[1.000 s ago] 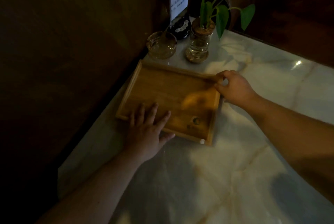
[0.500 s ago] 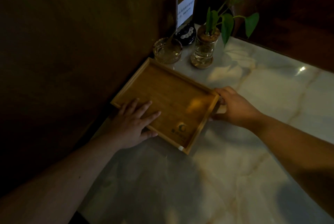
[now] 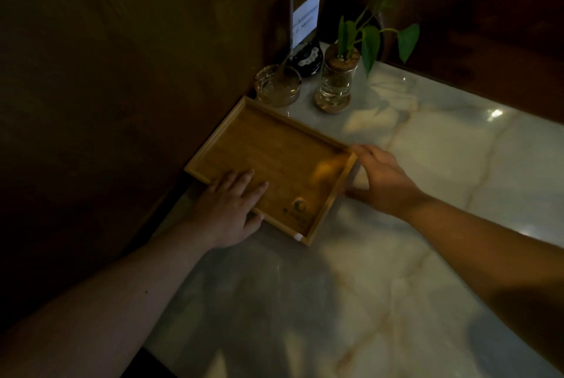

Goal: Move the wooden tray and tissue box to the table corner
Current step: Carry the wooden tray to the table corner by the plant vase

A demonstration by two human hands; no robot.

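An empty wooden tray (image 3: 283,154) lies on the marble table (image 3: 412,225), its long left side against the dark wall. My left hand (image 3: 229,206) grips the tray's near-left rim, fingers spread flat on its floor and thumb under the edge. My right hand (image 3: 381,179) holds the tray's right rim near its far corner, fingers curled along the outside. No tissue box is in view.
In the table corner beyond the tray stand a glass ashtray (image 3: 277,85), a plant in a glass jar (image 3: 337,84), a black round object (image 3: 306,61) and an upright acrylic sign (image 3: 306,15). Dark wood walls border the table at left and behind.
Both hands have slid and turned the tray toward the left wall and the corner. Its long side now lies along the wall.
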